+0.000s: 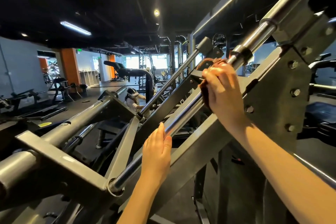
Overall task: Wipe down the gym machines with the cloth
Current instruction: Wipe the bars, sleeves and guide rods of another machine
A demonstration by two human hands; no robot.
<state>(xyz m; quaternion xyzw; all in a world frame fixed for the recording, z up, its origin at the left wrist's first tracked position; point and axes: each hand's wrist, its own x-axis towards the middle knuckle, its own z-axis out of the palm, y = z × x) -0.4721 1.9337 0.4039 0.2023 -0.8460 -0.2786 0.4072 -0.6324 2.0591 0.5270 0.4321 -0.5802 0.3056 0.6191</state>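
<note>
**A:** Cloth located?

**B:** Brown cloth (205, 94) noted wrapped round the near chrome rod (181, 116), on its upper stretch, a little below the dark collar (241, 54). It is gripped there by the right hand (223, 89), fingers curled over cloth and rod together.

**A:** The other of the hands?

**B:** Left hand (157, 151) recorded lower down the same rod, fingers fairly straight and laid against the metal. Nothing is held in it. Whether the rod is truly clasped cannot be told.

**A:** Surroundings?

**B:** Grey machine frame (283, 87) is bolted just beside the rod's upper end. A second, thinner rod (169, 85) is seen running parallel, beyond the near one. Another person (132, 100) is noted well beyond the rod, low among the far machines.

**A:** Progress?

**B:** Judged early to middle at best. Only one rod of one machine is under the cloth. The stretch between the two hands shines, but wiped and unwiped metal cannot be told apart. Reckoned as left:
- the rod's lower run down to its socket (113, 186)
- the second rod
- the frame
- the machines across the floor beyond the rod

No finished surface can be confirmed.
</note>
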